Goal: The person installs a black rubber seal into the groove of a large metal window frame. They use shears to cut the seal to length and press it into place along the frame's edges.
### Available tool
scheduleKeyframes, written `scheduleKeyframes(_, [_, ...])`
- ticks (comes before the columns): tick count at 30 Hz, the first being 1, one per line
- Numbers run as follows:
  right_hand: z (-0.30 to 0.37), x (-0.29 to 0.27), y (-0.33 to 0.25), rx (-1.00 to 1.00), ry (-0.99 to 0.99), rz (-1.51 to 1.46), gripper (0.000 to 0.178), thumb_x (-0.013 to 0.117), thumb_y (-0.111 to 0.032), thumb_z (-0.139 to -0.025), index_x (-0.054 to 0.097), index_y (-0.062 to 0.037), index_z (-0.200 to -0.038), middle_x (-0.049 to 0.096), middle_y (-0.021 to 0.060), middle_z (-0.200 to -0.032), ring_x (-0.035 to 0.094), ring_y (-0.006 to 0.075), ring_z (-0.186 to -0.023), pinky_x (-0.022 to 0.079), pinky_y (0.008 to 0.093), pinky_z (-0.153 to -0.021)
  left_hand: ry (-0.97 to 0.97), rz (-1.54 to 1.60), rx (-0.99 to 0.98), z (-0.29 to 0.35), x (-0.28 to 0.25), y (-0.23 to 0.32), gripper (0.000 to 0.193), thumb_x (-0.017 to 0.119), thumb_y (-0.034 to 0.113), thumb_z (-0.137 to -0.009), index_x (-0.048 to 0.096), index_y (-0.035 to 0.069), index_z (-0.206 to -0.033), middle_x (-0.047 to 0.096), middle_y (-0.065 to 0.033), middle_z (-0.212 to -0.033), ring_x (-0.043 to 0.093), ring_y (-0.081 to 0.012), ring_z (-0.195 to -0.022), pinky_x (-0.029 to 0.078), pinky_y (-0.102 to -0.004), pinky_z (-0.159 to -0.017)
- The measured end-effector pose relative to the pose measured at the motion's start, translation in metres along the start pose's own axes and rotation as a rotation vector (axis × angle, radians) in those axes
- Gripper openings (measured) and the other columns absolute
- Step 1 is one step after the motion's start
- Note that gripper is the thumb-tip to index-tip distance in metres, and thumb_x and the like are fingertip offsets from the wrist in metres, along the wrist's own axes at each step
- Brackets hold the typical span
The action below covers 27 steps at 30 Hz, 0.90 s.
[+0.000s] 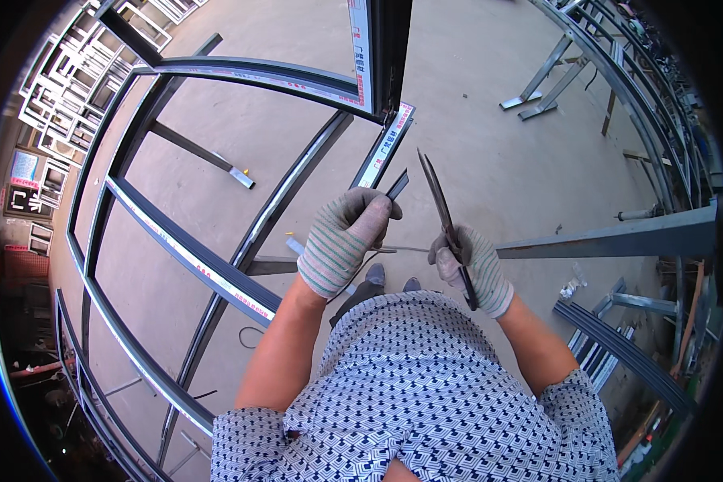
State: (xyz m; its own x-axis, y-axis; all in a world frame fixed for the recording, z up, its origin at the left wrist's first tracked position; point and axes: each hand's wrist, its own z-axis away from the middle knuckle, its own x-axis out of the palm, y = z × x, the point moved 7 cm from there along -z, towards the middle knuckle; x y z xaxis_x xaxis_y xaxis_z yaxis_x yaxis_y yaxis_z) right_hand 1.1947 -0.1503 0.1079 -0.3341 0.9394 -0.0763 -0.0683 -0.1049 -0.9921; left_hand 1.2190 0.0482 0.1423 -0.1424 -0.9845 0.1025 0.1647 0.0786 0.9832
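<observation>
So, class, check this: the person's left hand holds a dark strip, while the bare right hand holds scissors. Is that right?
Not quite: the right hand isn't bare. The head view shows it in a striped glove. The rest stands: the left hand holds a dark strip, the right holds scissors.

From where I stand: scissors [440,201] of dark metal, smooth. Short strip [398,184] smooth, plastic or rubber, I cannot tell which. Gloves [337,241] of knitted cloth, matt. Frame [387,64] of smooth dark metal, carrying glossy printed film [363,60]. Shirt [442,361] of soft matt cloth. Floor [474,145] concrete-like, mostly matt.
</observation>
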Motion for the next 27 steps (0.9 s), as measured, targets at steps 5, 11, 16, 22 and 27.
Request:
scheduleKeyframes(5, [0.021,-0.030,0.010,0.074,-0.246,0.304,0.042,0.058,-0.042,-0.098,0.058,-0.0004,-0.099,0.058,0.0047,-0.077,0.057,0.0135,-0.069,0.048,0.0299,-0.064,-0.109,-0.214,-0.050,-0.002,0.000,0.007,0.026,0.064,0.030,-0.092,0.069,0.005,-0.087,0.064,0.0002,-0.075,0.055,-0.0063,-0.065,0.046,-0.0224,-0.060])
scheduleKeyframes(11, [0.034,-0.025,0.009,0.270,-0.330,0.113,0.025,0.063,-0.021,-0.094,0.059,0.0006,-0.105,0.057,0.0040,-0.080,0.056,0.0128,-0.073,0.049,0.0283,-0.069,-0.223,-0.217,-0.095,-0.003,0.004,0.003,0.025,0.066,0.029,-0.091,0.068,0.005,-0.086,0.063,-0.0009,-0.072,0.056,-0.0065,-0.064,0.046,-0.0228,-0.059])
scheduleKeyframes(16, [0.028,-0.031,0.005,0.047,-0.402,0.549,0.035,0.063,-0.023,-0.093,0.060,0.0025,-0.116,0.065,0.0133,-0.091,0.064,0.0241,-0.083,0.051,0.0346,-0.078,-0.284,-0.199,-0.060,-0.008,0.002,-0.003,0.024,0.065,0.026,-0.092,0.067,0.004,-0.083,0.066,-0.0036,-0.082,0.056,-0.0059,-0.066,0.047,-0.0219,-0.059])
scheduleKeyframes(22, [0.023,-0.032,0.010,0.109,-0.402,0.517,0.044,0.061,-0.032,-0.094,0.060,0.0028,-0.121,0.067,0.0183,-0.100,0.067,0.0286,-0.091,0.051,0.0379,-0.084,-0.283,-0.273,-0.034,-0.014,-0.004,-0.005,0.020,0.064,0.017,-0.092,0.067,0.003,-0.077,0.067,-0.0086,-0.091,0.057,-0.0071,-0.071,0.048,-0.0234,-0.062])
scheduleKeyframes(27, [0.019,-0.029,0.008,0.099,-0.410,0.551,0.042,0.061,-0.030,-0.094,0.060,0.0028,-0.120,0.067,0.0178,-0.097,0.067,0.0281,-0.089,0.052,0.0376,-0.083,-0.278,-0.281,0.001,-0.016,-0.008,-0.007,0.017,0.066,0.013,-0.089,0.068,0.002,-0.077,0.067,-0.0088,-0.092,0.059,-0.0108,-0.080,0.050,-0.0272,-0.070])
